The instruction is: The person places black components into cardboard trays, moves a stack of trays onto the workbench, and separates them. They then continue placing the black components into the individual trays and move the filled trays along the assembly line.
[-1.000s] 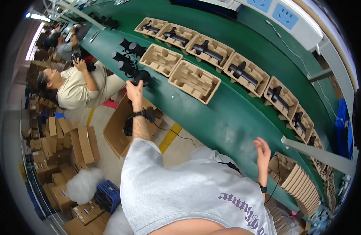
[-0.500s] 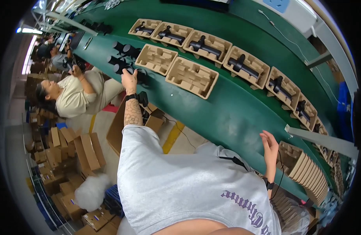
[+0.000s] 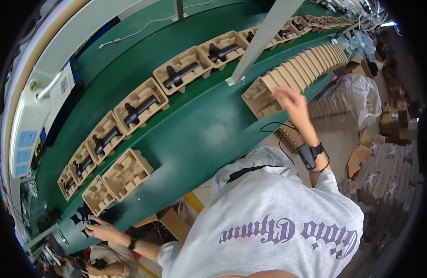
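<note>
My left hand (image 3: 101, 229) is at the lower left, its fingers curled around a black cylindrical part (image 3: 89, 222) among other dark parts on the green bench. Those parts are small and dark here, partly hidden by the hand. At the upper right my right hand (image 3: 293, 105) is over the front of a row of nested brown moulded-pulp trays (image 3: 306, 67). Its fingers are slightly bent and apart, close to the rim of the front tray (image 3: 256, 99), and a little blurred. Two trays without black parts, a larger one (image 3: 128, 173) and a smaller one (image 3: 98, 195), stand near my left hand.
Along the green belt (image 3: 185, 95) runs a line of pulp trays, several holding a black tube-shaped device (image 3: 139, 110). A grey metal post (image 3: 264, 41) rises from the bench edge beside the nested trays. Another person (image 3: 109, 262) sits at the lower left; cartons and plastic-wrapped stacks (image 3: 359, 99) are at the right.
My view has swung to the right. My right hand has moved from beside the bench edge to the front of the nested trays. My left hand stays by the black parts.
</note>
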{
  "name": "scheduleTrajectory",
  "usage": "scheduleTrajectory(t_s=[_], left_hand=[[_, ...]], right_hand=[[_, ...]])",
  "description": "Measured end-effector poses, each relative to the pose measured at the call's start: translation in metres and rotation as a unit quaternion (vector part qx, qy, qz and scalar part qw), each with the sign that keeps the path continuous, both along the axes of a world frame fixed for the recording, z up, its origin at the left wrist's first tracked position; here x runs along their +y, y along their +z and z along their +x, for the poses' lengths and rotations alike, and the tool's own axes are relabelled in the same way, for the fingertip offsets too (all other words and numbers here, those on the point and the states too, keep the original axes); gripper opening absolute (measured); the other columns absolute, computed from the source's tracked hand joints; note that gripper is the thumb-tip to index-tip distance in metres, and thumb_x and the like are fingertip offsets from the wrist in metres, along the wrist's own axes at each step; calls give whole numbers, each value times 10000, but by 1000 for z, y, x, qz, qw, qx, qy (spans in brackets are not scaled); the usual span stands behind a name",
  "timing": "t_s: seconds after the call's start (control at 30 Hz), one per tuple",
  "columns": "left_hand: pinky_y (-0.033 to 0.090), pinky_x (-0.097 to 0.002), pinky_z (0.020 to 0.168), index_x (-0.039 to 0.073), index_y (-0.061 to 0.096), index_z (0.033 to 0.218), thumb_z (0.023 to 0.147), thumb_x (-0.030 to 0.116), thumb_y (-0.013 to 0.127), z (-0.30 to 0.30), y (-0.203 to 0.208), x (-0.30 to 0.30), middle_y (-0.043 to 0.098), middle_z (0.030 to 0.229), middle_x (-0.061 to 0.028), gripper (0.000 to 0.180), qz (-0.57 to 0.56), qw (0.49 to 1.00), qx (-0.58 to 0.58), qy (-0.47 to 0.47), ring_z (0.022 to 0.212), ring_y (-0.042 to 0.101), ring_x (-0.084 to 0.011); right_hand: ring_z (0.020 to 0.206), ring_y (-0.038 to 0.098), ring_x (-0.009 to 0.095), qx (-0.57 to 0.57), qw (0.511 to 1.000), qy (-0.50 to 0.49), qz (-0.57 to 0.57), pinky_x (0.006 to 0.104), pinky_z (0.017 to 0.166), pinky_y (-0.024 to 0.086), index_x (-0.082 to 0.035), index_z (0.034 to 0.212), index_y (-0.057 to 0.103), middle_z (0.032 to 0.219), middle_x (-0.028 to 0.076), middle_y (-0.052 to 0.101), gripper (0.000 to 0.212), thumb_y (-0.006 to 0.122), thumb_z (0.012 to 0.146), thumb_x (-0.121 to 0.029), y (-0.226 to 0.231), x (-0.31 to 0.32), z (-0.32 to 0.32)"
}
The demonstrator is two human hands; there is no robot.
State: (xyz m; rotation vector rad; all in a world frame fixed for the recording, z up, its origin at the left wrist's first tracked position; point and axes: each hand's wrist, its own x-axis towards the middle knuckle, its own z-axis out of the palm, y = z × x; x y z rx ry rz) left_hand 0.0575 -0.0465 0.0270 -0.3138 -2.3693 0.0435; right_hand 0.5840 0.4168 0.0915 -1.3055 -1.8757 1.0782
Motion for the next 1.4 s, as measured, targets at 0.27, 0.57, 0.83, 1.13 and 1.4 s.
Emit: scheduleTrajectory(t_s=[0.27,0.57,0.83,1.13,1.4], left_hand=[[406,-180,525,53,611,993,936,353,416,305,-37,345,624,791,-5,362,259,301,-808,-435,630,536,-50],[377,-247,426,10,568,752,868,263,552,449,-84,474,551,589,-42,278,303,339,-769,-450,469,500,-105],[383,-201,430,-8,560,933,895,157,527,422,-44,418,600,685,-46,173,306,366,-787,-391,465,490,-76],[395,-208,464,-2,569,950,889,122,495,382,6,382,577,717,-9,156,294,477,-739,-375,564,500,-61],[328,-195,415,16,512,1087,828,127,569,368,34,322,597,763,-14,287,376,578,-665,-286,550,456,-34]], right_hand=[[1180,432,330,-274,918,-23,286,447,975,342,-53,1117,580,1138,162,559,378,580,803,-262,-59,125,62],[1173,416,310,-320,904,0,285,549,962,265,-100,915,628,1029,98,591,346,533,823,-420,-86,116,25],[1201,379,343,-274,927,30,256,594,999,192,-48,998,618,1034,153,569,476,550,785,-469,-74,102,17],[1299,234,388,-179,906,258,283,648,993,161,-159,1259,470,1304,166,420,642,583,744,-525,-68,93,35],[1328,140,421,-142,894,391,165,548,1056,134,-90,1380,272,1416,217,220,1053,795,528,-422,-2,88,41]])
